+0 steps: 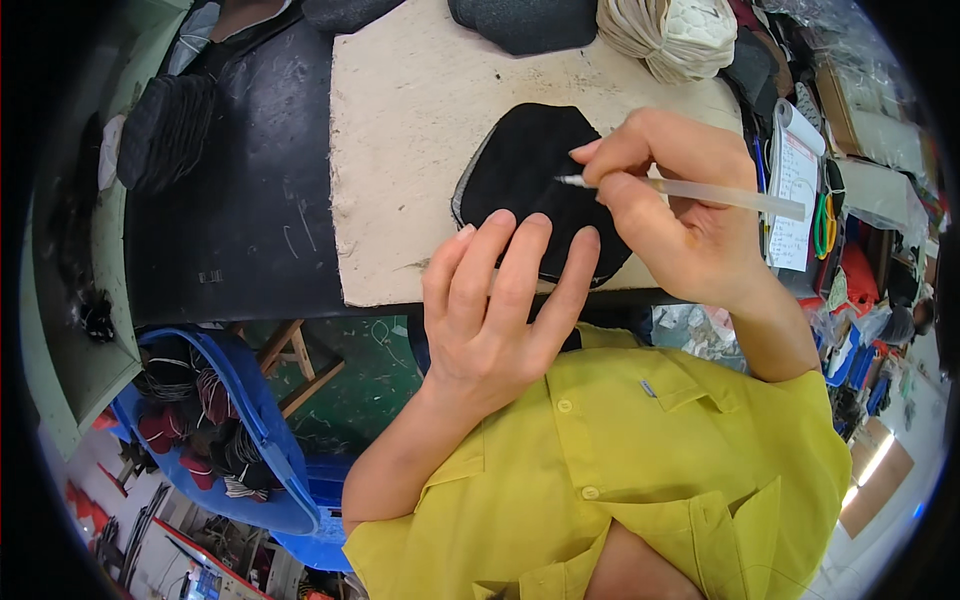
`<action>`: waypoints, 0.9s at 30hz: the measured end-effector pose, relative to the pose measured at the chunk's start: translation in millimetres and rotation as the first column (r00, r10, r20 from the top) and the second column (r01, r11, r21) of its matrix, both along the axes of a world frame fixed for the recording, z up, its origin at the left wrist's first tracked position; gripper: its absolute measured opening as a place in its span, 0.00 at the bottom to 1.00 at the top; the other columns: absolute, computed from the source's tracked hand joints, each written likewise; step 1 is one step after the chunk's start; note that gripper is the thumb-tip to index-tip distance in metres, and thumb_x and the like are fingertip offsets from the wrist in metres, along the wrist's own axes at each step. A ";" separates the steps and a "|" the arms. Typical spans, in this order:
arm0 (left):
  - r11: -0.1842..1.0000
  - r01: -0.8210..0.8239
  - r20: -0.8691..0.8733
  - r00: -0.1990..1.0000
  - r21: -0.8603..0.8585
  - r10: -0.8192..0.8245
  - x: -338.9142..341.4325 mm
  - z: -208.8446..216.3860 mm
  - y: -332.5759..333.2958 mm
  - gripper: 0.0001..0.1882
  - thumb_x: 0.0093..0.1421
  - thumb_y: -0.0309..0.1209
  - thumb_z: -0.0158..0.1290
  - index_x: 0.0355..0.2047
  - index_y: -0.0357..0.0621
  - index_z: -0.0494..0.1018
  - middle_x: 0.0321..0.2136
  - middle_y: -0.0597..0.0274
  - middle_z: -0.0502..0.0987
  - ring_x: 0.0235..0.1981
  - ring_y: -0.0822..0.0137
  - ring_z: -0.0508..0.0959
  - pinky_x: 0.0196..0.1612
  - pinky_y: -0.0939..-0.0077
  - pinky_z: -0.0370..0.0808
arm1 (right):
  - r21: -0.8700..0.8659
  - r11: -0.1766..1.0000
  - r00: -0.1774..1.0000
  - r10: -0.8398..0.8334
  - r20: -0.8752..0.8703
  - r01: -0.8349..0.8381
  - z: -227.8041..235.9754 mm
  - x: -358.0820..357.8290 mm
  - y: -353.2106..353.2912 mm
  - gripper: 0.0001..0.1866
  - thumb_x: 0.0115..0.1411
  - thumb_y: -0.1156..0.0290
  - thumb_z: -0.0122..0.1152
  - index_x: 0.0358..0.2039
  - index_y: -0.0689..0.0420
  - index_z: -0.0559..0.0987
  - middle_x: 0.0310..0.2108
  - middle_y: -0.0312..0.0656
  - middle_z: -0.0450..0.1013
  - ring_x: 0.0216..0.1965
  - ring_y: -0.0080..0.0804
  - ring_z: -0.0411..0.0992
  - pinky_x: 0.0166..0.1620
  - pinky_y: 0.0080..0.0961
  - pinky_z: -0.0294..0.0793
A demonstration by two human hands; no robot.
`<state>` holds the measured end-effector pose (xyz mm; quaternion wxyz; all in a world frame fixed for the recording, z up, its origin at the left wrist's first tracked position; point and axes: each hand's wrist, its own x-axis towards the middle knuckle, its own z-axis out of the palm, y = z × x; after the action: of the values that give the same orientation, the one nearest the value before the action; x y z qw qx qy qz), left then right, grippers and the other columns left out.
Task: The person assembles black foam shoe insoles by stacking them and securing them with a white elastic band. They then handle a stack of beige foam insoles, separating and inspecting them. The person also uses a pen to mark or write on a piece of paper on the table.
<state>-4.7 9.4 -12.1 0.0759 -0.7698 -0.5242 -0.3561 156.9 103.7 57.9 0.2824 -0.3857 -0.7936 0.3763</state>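
Observation:
A stack of black fabric pieces [530, 150], rounded in outline with a grey edge showing at its left, lies on a cream board [390, 180]. My left hand [500, 300] rests with spread fingertips on the stack's near edge. Between the thumb and fingers of my right hand [680, 200] is a slim pen [740, 194] with a translucent white barrel. Its tip points left, over the middle of the black fabric; whether it touches the cloth I cannot tell.
Dark fabric stacks [525, 20] and a cream bundle [670, 35] sit along the board's far side. Another black stack [165, 130] lies at far left. A notepad [793, 190] is at right. Below the table's left side stands a blue bin [265, 430] of rolled bundles.

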 end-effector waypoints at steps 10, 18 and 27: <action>0.997 0.063 -0.107 0.993 0.043 -0.058 -8.1 11.5 -6.3 0.23 0.49 0.42 0.67 0.43 0.46 0.79 0.43 0.60 0.74 0.47 0.57 0.72 0.45 0.64 0.69 | -0.179 0.949 0.884 -0.308 -0.352 0.259 3.6 15.1 3.7 0.07 0.60 0.75 0.53 0.32 0.63 0.80 0.23 0.35 0.75 0.25 0.16 0.71 0.28 0.13 0.67; 0.995 0.007 0.273 0.962 -0.099 0.020 -24.4 39.3 2.7 0.38 0.45 0.51 0.69 0.50 0.41 0.73 0.48 0.55 0.72 0.49 0.54 0.72 0.49 0.66 0.69 | -0.206 0.944 0.856 -0.323 -0.403 0.259 -2.4 31.4 2.7 0.08 0.60 0.73 0.55 0.32 0.63 0.80 0.23 0.37 0.76 0.26 0.16 0.72 0.29 0.13 0.67; 0.889 -0.087 0.182 0.966 -0.450 0.186 -27.3 48.8 14.6 0.36 0.42 0.39 0.72 0.52 0.42 0.73 0.49 0.55 0.72 0.52 0.55 0.71 0.56 0.65 0.60 | -0.302 0.947 0.835 -0.252 -0.489 0.108 0.2 12.7 8.9 0.09 0.60 0.72 0.54 0.33 0.65 0.78 0.27 0.41 0.77 0.27 0.19 0.74 0.29 0.13 0.68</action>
<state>-32.0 24.0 36.7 -0.1326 -0.6839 -0.6489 -0.3059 169.7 112.6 58.1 0.4676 -0.3767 -0.5901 0.5396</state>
